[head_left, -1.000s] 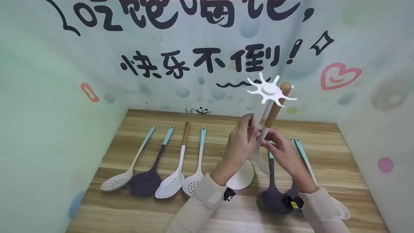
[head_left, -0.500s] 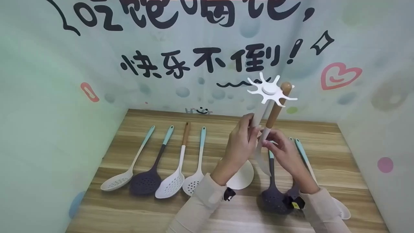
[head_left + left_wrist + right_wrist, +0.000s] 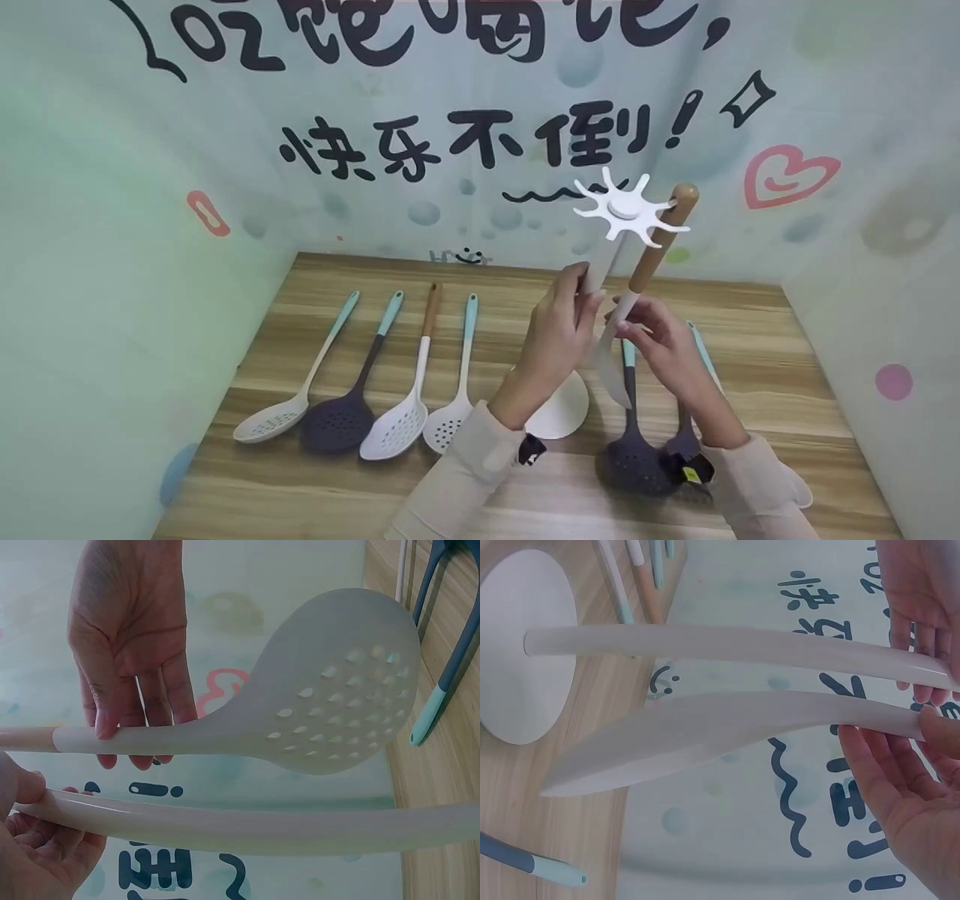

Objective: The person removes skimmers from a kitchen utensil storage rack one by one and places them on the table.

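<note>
A white utensil stand has a star-shaped hook top [image 3: 626, 206] and a round base [image 3: 562, 409]. My left hand [image 3: 559, 326] grips its pole [image 3: 225, 823]. With thumb and fingers, my right hand [image 3: 660, 341] pinches the white neck of a slotted spoon [image 3: 345, 682], whose wooden handle [image 3: 661, 244] points up beside the hook top. One prong's tip meets the handle's upper end; I cannot tell whether it passes through the hole there. In the right wrist view the spoon's bowl [image 3: 645, 739] hangs beside the pole, apart from the base.
On the wooden table [image 3: 300, 499], several slotted utensils lie to the left, including a dark skimmer [image 3: 337, 426] and a wooden-handled white spoon [image 3: 396, 427]. At right lie a dark ladle [image 3: 637, 461], another dark utensil [image 3: 682, 442] and a white one, partly behind my right arm. A printed cloth backs the table.
My right hand has shifted slightly right with the slotted spoon, so its handle's top has moved right and a little up, from behind the prongs to a prong's tip. The left hand stays still.
</note>
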